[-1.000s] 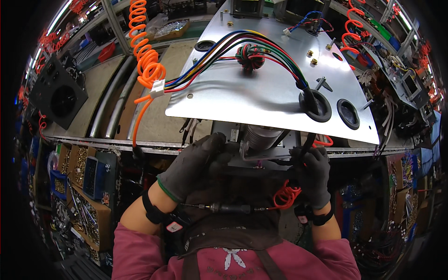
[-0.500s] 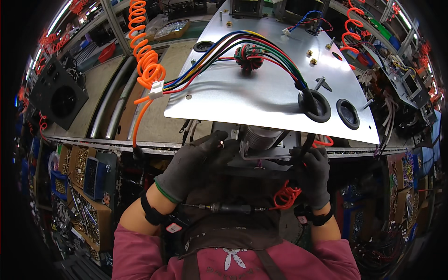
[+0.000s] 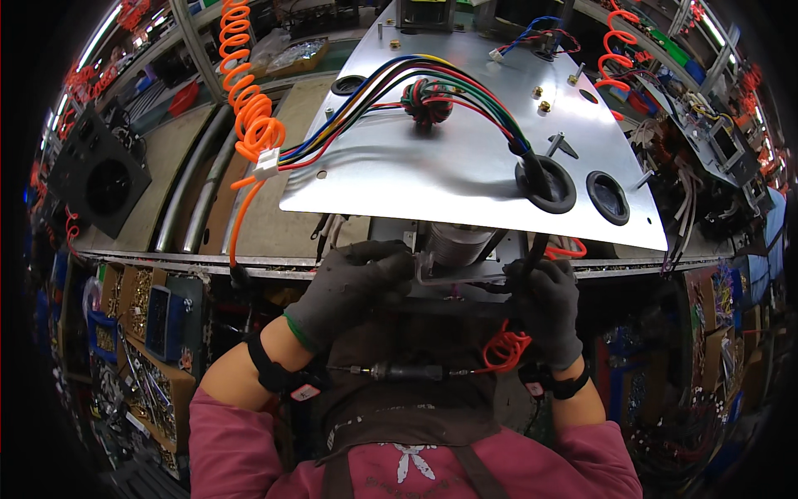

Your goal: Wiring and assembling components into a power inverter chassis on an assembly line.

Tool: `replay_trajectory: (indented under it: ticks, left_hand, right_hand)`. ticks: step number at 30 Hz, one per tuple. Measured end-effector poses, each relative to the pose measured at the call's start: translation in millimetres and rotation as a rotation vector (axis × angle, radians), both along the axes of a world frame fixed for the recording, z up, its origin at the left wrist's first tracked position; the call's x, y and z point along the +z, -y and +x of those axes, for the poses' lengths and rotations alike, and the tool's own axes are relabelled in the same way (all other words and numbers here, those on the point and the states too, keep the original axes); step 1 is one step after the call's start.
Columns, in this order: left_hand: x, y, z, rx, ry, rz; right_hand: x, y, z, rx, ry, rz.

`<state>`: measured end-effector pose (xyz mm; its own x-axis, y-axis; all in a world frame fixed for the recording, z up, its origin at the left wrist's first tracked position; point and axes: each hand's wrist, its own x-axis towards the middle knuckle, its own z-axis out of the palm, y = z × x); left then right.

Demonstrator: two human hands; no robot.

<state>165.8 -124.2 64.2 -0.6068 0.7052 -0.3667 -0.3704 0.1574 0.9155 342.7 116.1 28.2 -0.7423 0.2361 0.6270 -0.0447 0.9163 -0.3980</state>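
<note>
My left hand, in a dark grey glove, is closed at the left end of a clear, frame-like part under the metal plate; what its fingertips pinch is hidden. Gloved likewise, my right hand is closed around a black cable that comes down below the plate's near edge. Between the hands sits a ribbed cylindrical part. Above them is the silver metal plate. A bundle of coloured wires arches over it, from a black grommet to a white connector.
Coiled orange air hose hangs left of the plate, near metal rollers. A black panel with a round opening stands farther left. Bins of small hardware lie below the bench edge. A dark inline tool lies across my apron, with a red coiled hose.
My left hand has turned and its fingers have come against the clear part; the small pale tip seen at its fingers is now hidden. The right hand still grips the cable. The whole view has shifted slightly.
</note>
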Motion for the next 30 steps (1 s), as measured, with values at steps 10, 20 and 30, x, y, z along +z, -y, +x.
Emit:
replay_trajectory:
  ticks: [10,20,30]
  left_hand:
    - [8.8,-2.5,6.0,0.049,-0.060,-0.106]
    - [8.8,-9.6,0.1,-0.089,-0.107,-0.095]
    - [7.5,-17.3,-0.8,-0.052,-0.103,-0.121]
  right_hand:
    - [4.1,1.0,0.0,0.021,0.062,-0.009]
    - [-5.7,-4.0,0.7,-0.031,0.031,0.035]
    - [-5.2,-0.7,-0.5,-0.057,0.000,-0.012]
